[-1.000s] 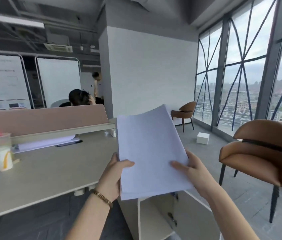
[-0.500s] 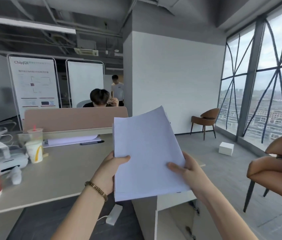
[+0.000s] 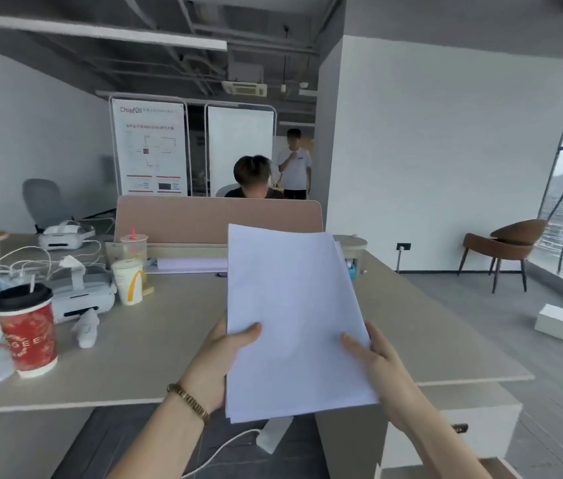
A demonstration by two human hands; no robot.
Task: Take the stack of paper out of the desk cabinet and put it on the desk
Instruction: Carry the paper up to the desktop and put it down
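Observation:
Both my hands hold a stack of white paper (image 3: pixel 290 319) up in the air, tilted toward me, over the front edge of the beige desk (image 3: pixel 169 333). My left hand (image 3: pixel 219 364), with a bracelet on its wrist, grips the stack's lower left edge, thumb on top. My right hand (image 3: pixel 375 361) grips the lower right edge. The desk cabinet (image 3: pixel 459 423) stands below the desk's right end, partly hidden by my right arm.
On the desk's left stand a red cup with a black lid (image 3: pixel 27 333), a white paper cup (image 3: pixel 129 281), a clear cup (image 3: pixel 133 245), white devices and cables. A pink divider (image 3: pixel 217 219) lines the back, a person behind it. A brown chair (image 3: pixel 504 254) and a white box (image 3: pixel 558 322) are at right.
My view has swung left, so more of the desk and its clutter shows. The paper stack, still held by both hands, now hangs over the desk's front edge.

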